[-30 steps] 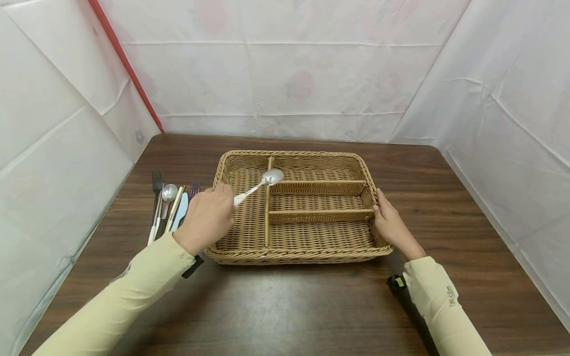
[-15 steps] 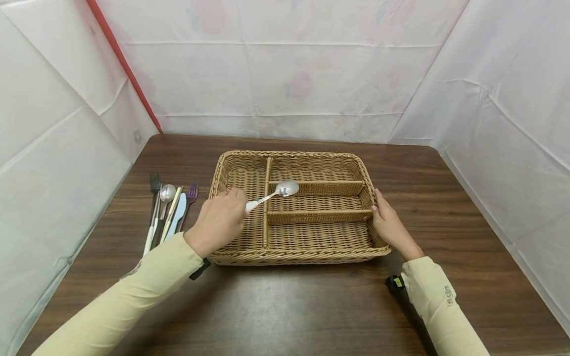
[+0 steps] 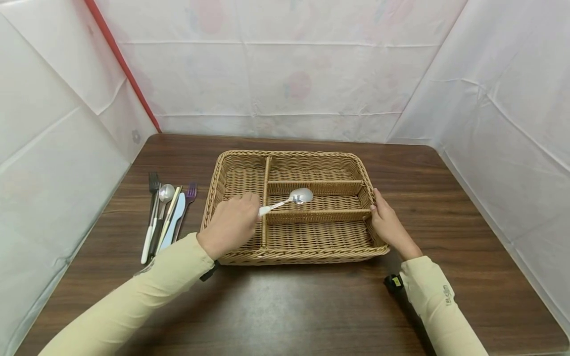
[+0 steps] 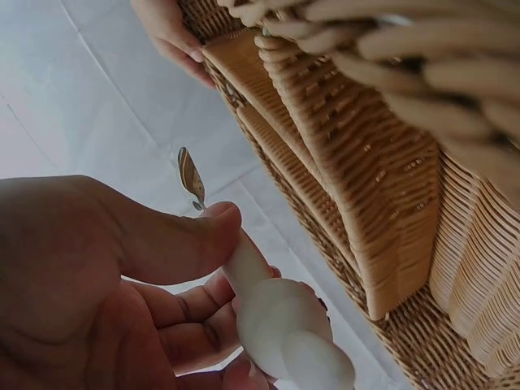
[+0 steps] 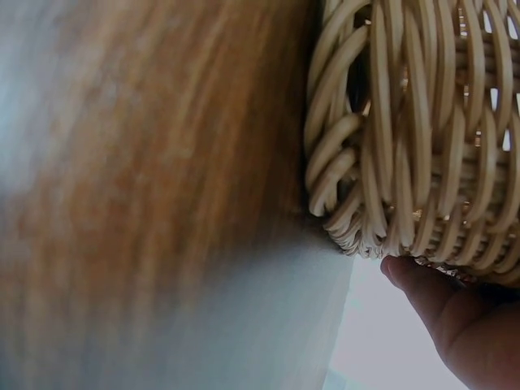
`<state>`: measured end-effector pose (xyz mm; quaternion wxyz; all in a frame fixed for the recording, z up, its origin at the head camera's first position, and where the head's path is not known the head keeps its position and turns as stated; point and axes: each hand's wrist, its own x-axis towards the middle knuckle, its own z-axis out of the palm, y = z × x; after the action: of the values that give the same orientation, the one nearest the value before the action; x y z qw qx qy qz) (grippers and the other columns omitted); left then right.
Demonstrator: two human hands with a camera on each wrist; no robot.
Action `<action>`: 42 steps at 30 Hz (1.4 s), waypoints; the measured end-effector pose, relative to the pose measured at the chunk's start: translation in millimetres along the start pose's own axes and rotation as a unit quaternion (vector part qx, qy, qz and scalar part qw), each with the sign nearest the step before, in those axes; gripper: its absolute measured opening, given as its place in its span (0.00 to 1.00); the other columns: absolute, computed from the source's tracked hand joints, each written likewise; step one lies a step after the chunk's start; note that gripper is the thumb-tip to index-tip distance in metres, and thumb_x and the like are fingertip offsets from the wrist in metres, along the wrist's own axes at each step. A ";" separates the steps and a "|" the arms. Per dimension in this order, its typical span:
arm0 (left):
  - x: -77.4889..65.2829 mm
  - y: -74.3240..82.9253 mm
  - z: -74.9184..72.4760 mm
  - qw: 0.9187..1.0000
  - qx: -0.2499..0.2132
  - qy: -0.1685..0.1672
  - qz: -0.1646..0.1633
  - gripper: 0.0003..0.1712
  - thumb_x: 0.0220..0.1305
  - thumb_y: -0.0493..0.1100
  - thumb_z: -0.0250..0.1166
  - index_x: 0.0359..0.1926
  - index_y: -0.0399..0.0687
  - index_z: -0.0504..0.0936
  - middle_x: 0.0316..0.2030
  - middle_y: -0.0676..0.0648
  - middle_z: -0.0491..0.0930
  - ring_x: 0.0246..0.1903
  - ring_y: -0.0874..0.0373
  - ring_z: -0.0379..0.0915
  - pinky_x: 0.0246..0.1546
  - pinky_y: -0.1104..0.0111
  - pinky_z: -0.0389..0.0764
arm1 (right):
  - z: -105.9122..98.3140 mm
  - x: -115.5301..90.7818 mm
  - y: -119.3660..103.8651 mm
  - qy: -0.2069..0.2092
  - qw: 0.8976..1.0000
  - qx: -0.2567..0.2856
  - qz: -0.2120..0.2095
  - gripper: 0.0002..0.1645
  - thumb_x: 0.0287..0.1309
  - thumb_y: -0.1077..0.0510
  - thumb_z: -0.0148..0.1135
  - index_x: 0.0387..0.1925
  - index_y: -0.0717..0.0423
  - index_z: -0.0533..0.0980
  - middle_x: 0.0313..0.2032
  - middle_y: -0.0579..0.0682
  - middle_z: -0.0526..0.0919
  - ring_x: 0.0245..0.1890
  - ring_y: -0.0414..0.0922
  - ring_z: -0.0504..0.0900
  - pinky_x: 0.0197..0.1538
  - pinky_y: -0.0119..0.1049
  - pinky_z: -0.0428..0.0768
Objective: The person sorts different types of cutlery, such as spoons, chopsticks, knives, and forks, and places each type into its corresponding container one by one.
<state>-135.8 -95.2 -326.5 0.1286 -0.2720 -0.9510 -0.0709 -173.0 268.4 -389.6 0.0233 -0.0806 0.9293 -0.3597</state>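
Observation:
My left hand (image 3: pixel 236 221) pinches the white handle of a spoon (image 3: pixel 301 196) between thumb and fingers. The spoon is held above the wicker basket (image 3: pixel 307 256), its silver bowl pointing right over the middle right compartment. In the left wrist view, the thick rounded handle end (image 4: pixel 280 317) shows below the thumb, with the spoon bowl (image 4: pixel 189 172) beyond. My right hand (image 3: pixel 392 225) grips the basket's right edge, thumb at the rim and fingers along the outside. The right wrist view shows a fingertip (image 5: pixel 398 266) against the wicker wall; the other fingers are hidden there.
Left of the basket lie a dark fork (image 3: pixel 154 182), another spoon (image 3: pixel 166 193), pale chopsticks (image 3: pixel 170 217), a light blue knife (image 3: pixel 177 213) and a purple fork (image 3: pixel 190 194). Dividers split the basket into a long left compartment and several right ones. White sheeting (image 3: pixel 285 74) surrounds the wooden table (image 3: pixel 285 306).
My left hand has carried the spoon right and slightly toward me, from the long left compartment and divider to over the right compartments. The right hand stays at the basket's edge.

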 end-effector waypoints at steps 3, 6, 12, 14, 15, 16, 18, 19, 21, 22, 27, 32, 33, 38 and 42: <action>2.4 5.0 1.3 1.000 -0.004 0.002 0.013 0.12 0.55 0.36 0.66 0.26 0.41 0.69 0.20 0.49 0.64 0.16 0.56 0.62 0.10 0.68 0.65 | -0.2 0.2 0.6 0.001 1.000 0.000 0.000 0.33 0.73 0.63 0.33 0.70 0.71 0.36 0.70 0.72 0.40 0.70 0.65 0.41 0.68 0.56 0.45; 4.8 9.9 2.1 1.000 -0.008 -0.002 0.024 0.13 0.55 0.36 0.66 0.25 0.42 0.68 0.20 0.49 0.64 0.16 0.56 0.60 0.10 0.68 0.63 | -0.2 0.3 0.7 0.000 1.000 0.003 0.000 0.33 0.73 0.63 0.33 0.71 0.71 0.36 0.70 0.72 0.39 0.70 0.65 0.41 0.68 0.57 0.45; 11.6 19.2 3.7 0.999 -0.016 -0.016 0.033 0.14 0.54 0.37 0.68 0.26 0.44 0.68 0.21 0.50 0.65 0.17 0.57 0.62 0.11 0.69 0.64 | 0.3 0.0 0.6 0.000 1.000 0.007 0.002 0.33 0.73 0.63 0.33 0.71 0.70 0.36 0.70 0.72 0.40 0.70 0.65 0.42 0.67 0.57 0.45; 13.8 22.8 4.4 0.999 -0.015 -0.013 0.039 0.14 0.54 0.37 0.68 0.26 0.43 0.68 0.21 0.50 0.65 0.17 0.57 0.62 0.11 0.69 0.65 | 0.1 0.1 0.8 0.001 1.000 0.006 0.002 0.33 0.73 0.63 0.33 0.71 0.70 0.36 0.70 0.71 0.40 0.70 0.65 0.42 0.67 0.57 0.45; 14.8 24.9 4.5 0.999 -0.013 -0.011 0.042 0.14 0.55 0.37 0.68 0.26 0.43 0.68 0.21 0.49 0.65 0.17 0.57 0.61 0.11 0.69 0.65 | -0.1 0.4 0.8 0.000 1.000 0.005 0.002 0.33 0.73 0.63 0.33 0.71 0.70 0.36 0.70 0.71 0.40 0.70 0.65 0.42 0.67 0.57 0.45; 15.9 26.8 5.3 0.999 -0.012 -0.010 0.044 0.14 0.55 0.37 0.68 0.26 0.43 0.68 0.21 0.49 0.65 0.16 0.57 0.61 0.11 0.69 0.65 | -0.3 0.5 1.0 0.001 1.000 0.004 0.002 0.33 0.73 0.63 0.33 0.71 0.70 0.36 0.70 0.71 0.40 0.70 0.65 0.42 0.67 0.57 0.45; 18.1 31.5 4.3 0.999 -0.011 -0.017 0.050 0.12 0.55 0.35 0.66 0.27 0.42 0.69 0.21 0.49 0.66 0.16 0.57 0.61 0.11 0.69 0.65 | -0.5 0.7 1.3 0.000 1.000 0.004 0.001 0.33 0.73 0.63 0.33 0.71 0.70 0.36 0.70 0.71 0.40 0.70 0.64 0.42 0.67 0.57 0.45; 19.3 33.6 4.7 0.998 -0.012 -0.022 0.052 0.11 0.54 0.34 0.65 0.26 0.43 0.69 0.21 0.49 0.66 0.16 0.58 0.61 0.12 0.70 0.65 | -0.7 0.8 1.3 0.000 1.000 0.005 0.000 0.33 0.73 0.63 0.33 0.71 0.69 0.36 0.70 0.71 0.40 0.70 0.64 0.41 0.67 0.57 0.45; 21.7 37.8 5.2 0.998 -0.011 -0.032 0.057 0.11 0.54 0.33 0.65 0.27 0.43 0.69 0.21 0.49 0.66 0.16 0.57 0.61 0.12 0.70 0.65 | -0.6 1.0 1.4 0.002 1.000 0.006 -0.001 0.33 0.73 0.63 0.34 0.71 0.70 0.36 0.70 0.71 0.40 0.70 0.64 0.42 0.67 0.57 0.45; 23.0 39.7 5.8 0.997 -0.010 -0.035 0.061 0.11 0.53 0.33 0.65 0.27 0.43 0.69 0.22 0.49 0.66 0.17 0.57 0.62 0.12 0.69 0.66 | -0.5 0.8 1.5 0.002 1.000 0.007 -0.001 0.33 0.73 0.63 0.34 0.71 0.69 0.36 0.70 0.71 0.40 0.70 0.64 0.42 0.67 0.57 0.45; 29.6 47.3 8.0 0.996 -0.007 -0.039 0.084 0.12 0.51 0.33 0.67 0.25 0.44 0.69 0.21 0.49 0.66 0.16 0.57 0.62 0.12 0.68 0.66 | 0.6 0.2 2.0 0.000 1.000 0.014 0.010 0.32 0.74 0.63 0.33 0.71 0.69 0.36 0.71 0.69 0.39 0.70 0.63 0.41 0.68 0.56 0.45; 36.4 52.9 11.7 0.993 -0.002 -0.062 0.100 0.10 0.49 0.29 0.62 0.25 0.44 0.69 0.19 0.50 0.63 0.15 0.60 0.56 0.11 0.69 0.64 | 1.7 -1.0 2.1 -0.001 1.000 0.017 0.012 0.32 0.73 0.63 0.32 0.71 0.68 0.36 0.71 0.69 0.39 0.70 0.64 0.41 0.68 0.57 0.45; 37.8 53.9 12.4 0.992 0.000 -0.070 0.102 0.09 0.50 0.30 0.62 0.25 0.44 0.71 0.19 0.50 0.64 0.15 0.61 0.56 0.11 0.70 0.63 | 1.9 -1.2 2.3 0.001 1.000 0.017 0.012 0.32 0.73 0.63 0.33 0.71 0.68 0.36 0.71 0.69 0.39 0.70 0.64 0.41 0.68 0.57 0.45; 44.6 58.7 14.7 0.990 -0.002 -0.090 0.110 0.07 0.50 0.29 0.61 0.34 0.38 0.78 0.21 0.49 0.71 0.15 0.61 0.58 0.12 0.70 0.66 | 2.1 -0.4 2.8 0.004 1.000 0.020 0.007 0.32 0.73 0.64 0.33 0.71 0.69 0.36 0.71 0.69 0.40 0.70 0.63 0.42 0.68 0.56 0.46; 50.2 62.1 17.3 0.988 -0.017 -0.114 0.098 0.05 0.53 0.29 0.62 0.28 0.42 0.75 0.19 0.50 0.69 0.16 0.61 0.59 0.13 0.69 0.67 | 1.4 1.0 2.9 0.007 1.000 0.017 0.002 0.32 0.73 0.64 0.33 0.71 0.69 0.37 0.70 0.70 0.40 0.70 0.63 0.42 0.68 0.56 0.45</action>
<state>-147.3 -14.3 -324.8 0.0209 -0.3722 -0.9270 -0.0426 -174.3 269.4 -392.6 0.0185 -0.0756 0.9235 -0.3756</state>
